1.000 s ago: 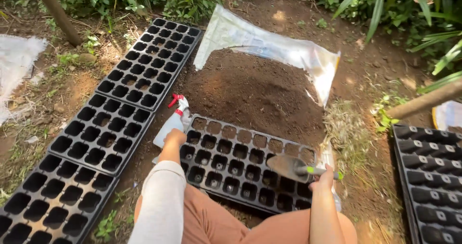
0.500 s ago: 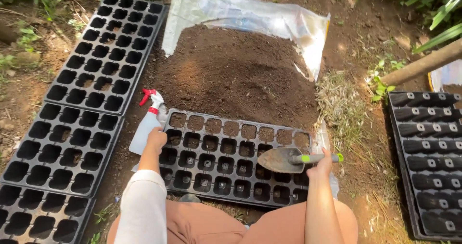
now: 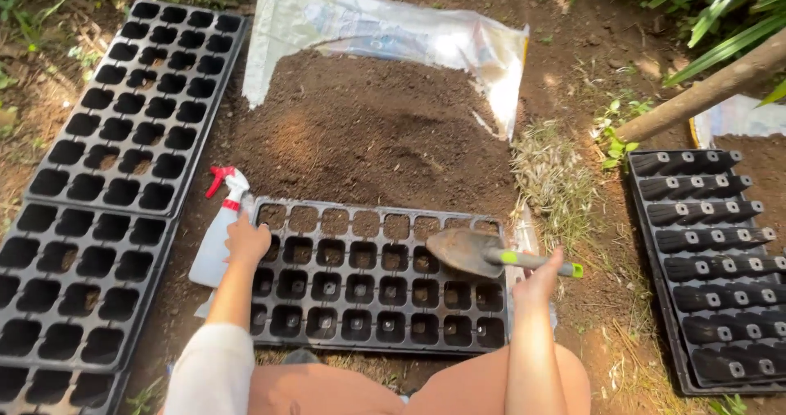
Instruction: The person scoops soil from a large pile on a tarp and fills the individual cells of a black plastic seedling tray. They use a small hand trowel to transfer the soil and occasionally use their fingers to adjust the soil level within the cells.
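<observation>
left hand (image 3: 247, 241) closed on near-left edge of black seed tray (image 3: 377, 313) | right hand (image 3: 540, 277) gripping trowel (image 3: 491, 254) by green-tipped handle, blade over tray's far-right cells | spray bottle (image 3: 218, 231) just left of left hand | soil heap (image 3: 368, 133) on plastic sheet (image 3: 393, 30) beyond both hands

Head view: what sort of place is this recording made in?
Most likely an outdoor garden potting spot: bare earth ground, a heap of potting soil spilled from a plastic bag, black seedling trays, and green plants along the edges.
</observation>
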